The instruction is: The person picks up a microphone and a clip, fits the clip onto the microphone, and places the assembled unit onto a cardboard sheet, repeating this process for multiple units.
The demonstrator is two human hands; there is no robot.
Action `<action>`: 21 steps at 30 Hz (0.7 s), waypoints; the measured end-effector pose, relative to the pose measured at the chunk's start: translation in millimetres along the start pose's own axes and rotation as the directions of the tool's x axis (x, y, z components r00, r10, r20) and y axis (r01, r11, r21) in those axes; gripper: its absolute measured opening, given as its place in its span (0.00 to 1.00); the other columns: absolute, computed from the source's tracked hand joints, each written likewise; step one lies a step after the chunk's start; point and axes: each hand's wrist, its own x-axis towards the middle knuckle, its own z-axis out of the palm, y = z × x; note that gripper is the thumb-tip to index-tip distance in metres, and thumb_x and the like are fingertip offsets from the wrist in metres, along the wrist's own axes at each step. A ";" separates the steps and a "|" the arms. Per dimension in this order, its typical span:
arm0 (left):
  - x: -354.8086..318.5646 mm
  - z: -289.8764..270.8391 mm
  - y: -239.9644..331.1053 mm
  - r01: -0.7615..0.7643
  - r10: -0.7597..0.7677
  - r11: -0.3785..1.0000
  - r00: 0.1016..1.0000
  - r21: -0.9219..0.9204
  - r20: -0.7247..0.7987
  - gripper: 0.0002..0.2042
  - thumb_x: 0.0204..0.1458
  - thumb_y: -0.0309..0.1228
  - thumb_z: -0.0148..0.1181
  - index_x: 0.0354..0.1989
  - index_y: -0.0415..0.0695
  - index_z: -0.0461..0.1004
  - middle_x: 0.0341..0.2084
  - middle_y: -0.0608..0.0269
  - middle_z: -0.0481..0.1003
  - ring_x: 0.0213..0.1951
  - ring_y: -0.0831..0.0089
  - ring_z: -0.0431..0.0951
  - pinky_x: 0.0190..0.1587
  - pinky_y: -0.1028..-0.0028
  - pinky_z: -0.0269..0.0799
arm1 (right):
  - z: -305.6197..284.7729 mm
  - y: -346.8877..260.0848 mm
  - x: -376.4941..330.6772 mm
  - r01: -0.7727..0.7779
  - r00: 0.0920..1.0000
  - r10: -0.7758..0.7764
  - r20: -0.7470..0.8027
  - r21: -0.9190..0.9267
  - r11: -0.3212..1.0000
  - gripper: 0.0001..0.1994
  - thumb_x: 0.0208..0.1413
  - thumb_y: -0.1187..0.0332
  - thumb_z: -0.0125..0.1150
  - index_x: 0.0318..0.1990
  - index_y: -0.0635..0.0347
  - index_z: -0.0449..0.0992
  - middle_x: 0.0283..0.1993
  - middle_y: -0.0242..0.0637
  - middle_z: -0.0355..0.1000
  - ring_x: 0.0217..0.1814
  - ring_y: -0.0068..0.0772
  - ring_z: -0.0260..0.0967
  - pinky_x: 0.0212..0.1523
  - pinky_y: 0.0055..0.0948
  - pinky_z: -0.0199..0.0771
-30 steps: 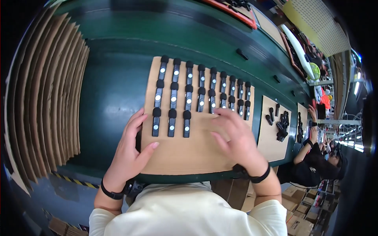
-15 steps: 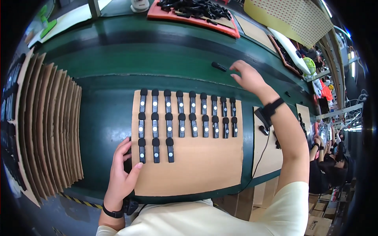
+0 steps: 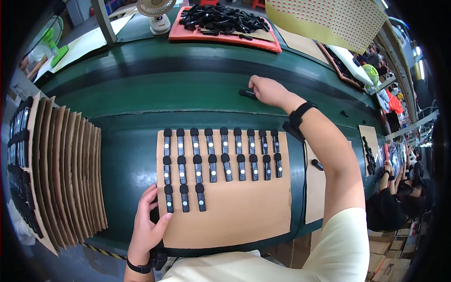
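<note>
Rows of small black clip-on microphones with foam tops stand out on a cardboard sheet [image 3: 230, 211]: two full rows and three in a third row. By the sheet's left edge rests my left hand [image 3: 146, 225], fingers and thumb apart. Its thumb tip lies close to the lower end of the leftmost third-row microphone [image 3: 169, 199]. Beyond the sheet, my right hand [image 3: 268, 90] reaches over the green belt, its fingers curled and closed on the right end of a single black microphone [image 3: 245, 93]. The fingertips are partly hidden.
An orange tray [image 3: 176, 33] heaped with black microphones sits at the far side, beside a small white fan [image 3: 159, 24]. Upright cardboard sheets [image 3: 70, 174] stand packed at left. Another cardboard sheet [image 3: 314, 202] lies right, under my right arm. A person in black [image 3: 399, 202] is at far right.
My right hand has moved left to the lone microphone on the belt and closed on it. My left hand stays by the sheet's edge. The whole view has shifted, showing more of the far side.
</note>
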 end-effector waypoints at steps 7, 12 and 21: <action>1.8 -1.0 -4.8 -0.012 0.012 1.000 1.000 0.021 -0.026 0.28 0.51 0.22 0.60 0.61 0.35 0.59 0.63 0.45 0.59 0.63 0.60 0.63 0.60 0.64 0.64 | 12.3 -2.0 -10.8 0.142 0.985 -0.136 -0.109 0.043 0.989 0.10 0.51 0.71 0.60 0.41 0.61 0.72 0.38 0.43 0.73 0.42 0.49 0.71 0.45 0.39 0.72; -5.8 -0.5 -3.4 -0.020 0.022 0.999 0.998 0.040 -0.059 0.27 0.51 0.22 0.60 0.60 0.36 0.60 0.63 0.46 0.60 0.62 0.59 0.64 0.60 0.64 0.64 | 14.7 -18.1 -3.0 0.147 0.989 -0.147 -0.004 -0.064 0.987 0.10 0.51 0.69 0.61 0.41 0.60 0.73 0.39 0.46 0.74 0.45 0.49 0.72 0.47 0.41 0.71; -23.1 -13.8 30.7 -0.170 0.221 0.945 0.961 0.278 -0.163 0.24 0.48 0.23 0.62 0.55 0.36 0.66 0.59 0.47 0.65 0.59 0.55 0.68 0.59 0.63 0.64 | -27.5 -101.5 -74.7 0.224 0.972 -0.185 -0.142 0.351 0.909 0.08 0.51 0.73 0.62 0.39 0.64 0.73 0.33 0.38 0.71 0.33 0.32 0.69 0.37 0.28 0.71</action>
